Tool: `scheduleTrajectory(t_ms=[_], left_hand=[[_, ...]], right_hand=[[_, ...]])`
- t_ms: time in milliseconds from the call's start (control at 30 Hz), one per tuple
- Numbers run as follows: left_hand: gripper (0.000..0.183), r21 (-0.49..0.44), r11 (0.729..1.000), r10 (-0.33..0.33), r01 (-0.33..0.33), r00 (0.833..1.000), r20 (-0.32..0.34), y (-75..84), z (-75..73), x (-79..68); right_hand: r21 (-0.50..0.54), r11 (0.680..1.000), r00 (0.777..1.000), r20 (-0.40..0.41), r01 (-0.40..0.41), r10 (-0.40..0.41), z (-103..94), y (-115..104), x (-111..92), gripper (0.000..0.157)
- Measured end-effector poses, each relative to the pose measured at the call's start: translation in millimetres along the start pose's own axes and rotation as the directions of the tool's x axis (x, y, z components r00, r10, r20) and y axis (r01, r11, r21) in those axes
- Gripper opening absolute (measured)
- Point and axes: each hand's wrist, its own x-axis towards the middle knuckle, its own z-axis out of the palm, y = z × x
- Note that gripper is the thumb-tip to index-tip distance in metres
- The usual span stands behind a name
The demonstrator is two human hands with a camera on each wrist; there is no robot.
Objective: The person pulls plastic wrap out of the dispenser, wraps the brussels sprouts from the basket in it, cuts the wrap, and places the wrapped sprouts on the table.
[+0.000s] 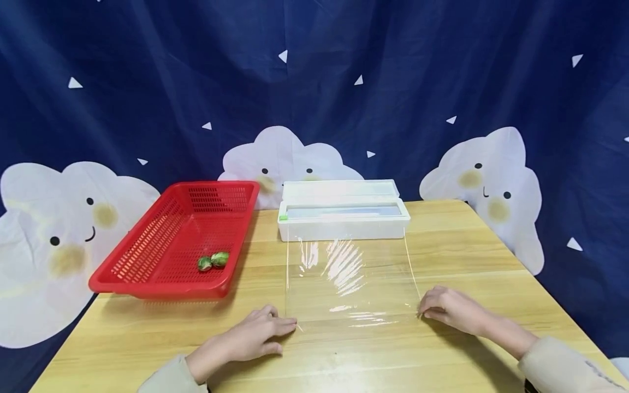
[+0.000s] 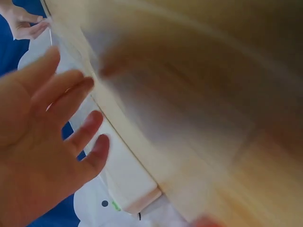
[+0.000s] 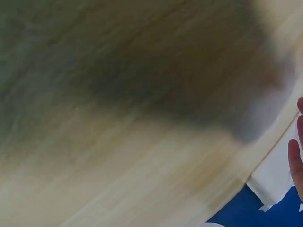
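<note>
A dark blue curtain [image 1: 319, 82] printed with pale clouds and small white triangles hangs behind a wooden table [image 1: 123, 349]. At the left stands a red perforated plastic basket [image 1: 162, 288], with two small green Brussels sprouts [image 1: 220, 259], by the look of them, side by side near its right wall. Next comes the left hand [image 1: 251, 335], reaching in from the near side with the thumb held apart; its fingers are extended rather than closed round anything, and a fingertip meets the near left corner of a sheet of clear cling film [image 1: 344, 300]. Stretching this sheet flat seems to be the step in hand; to do it well, I'd keep both near corners level and draw evenly toward the body, since a lopsided tug would likely pucker the film or skew its box. The left corner probably wants a firmer hold, thumb against fingers, before any pull. The film spans the middle, running toward the person from a white cling-film dispenser [image 1: 344, 229], with streaky glints across it. The dispenser's lid [image 1: 340, 189] is tipped back, and a small green tab [image 1: 283, 218] sits at its left end. At the right, the right hand [image 1: 452, 308] comes in on a slanting forearm, fingers bent, pinching the film's near right corner.
</note>
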Motion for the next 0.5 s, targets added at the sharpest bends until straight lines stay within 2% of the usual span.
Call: scheduleTrajectory(t_ms=[133, 233, 367, 500], left_hand=[[0.053, 0.098, 0.993, 0.064, -0.073, 0.993, 0.096, 0.5, -2.0, -6.3], [0.056, 0.084, 0.992, 0.082, -0.093, 0.988, 0.129, -0.9, -2.2, -8.9], [0.060, -0.050, 0.996, 0.085, -0.077, 0.982, 0.171, -5.6, -2.7, -10.4], [0.062, -0.197, 0.980, 0.078, -0.036, 0.975, 0.210, -11.9, -4.2, -11.7]], right_hand=[[-0.044, 0.999, 0.996, 0.081, -0.025, 0.028, 1.0, -3.7, -5.2, 0.025], [-0.106, 0.994, 0.991, 0.136, -0.004, 0.018, -1.0, -5.0, -10.5, 0.035], [-0.225, 0.973, 0.979, 0.202, 0.052, -0.006, -5.0, -7.1, -18.6, 0.048], [-0.281, 0.957, 0.975, 0.224, 0.071, -0.007, -6.8, -9.1, -24.9, 0.051]])
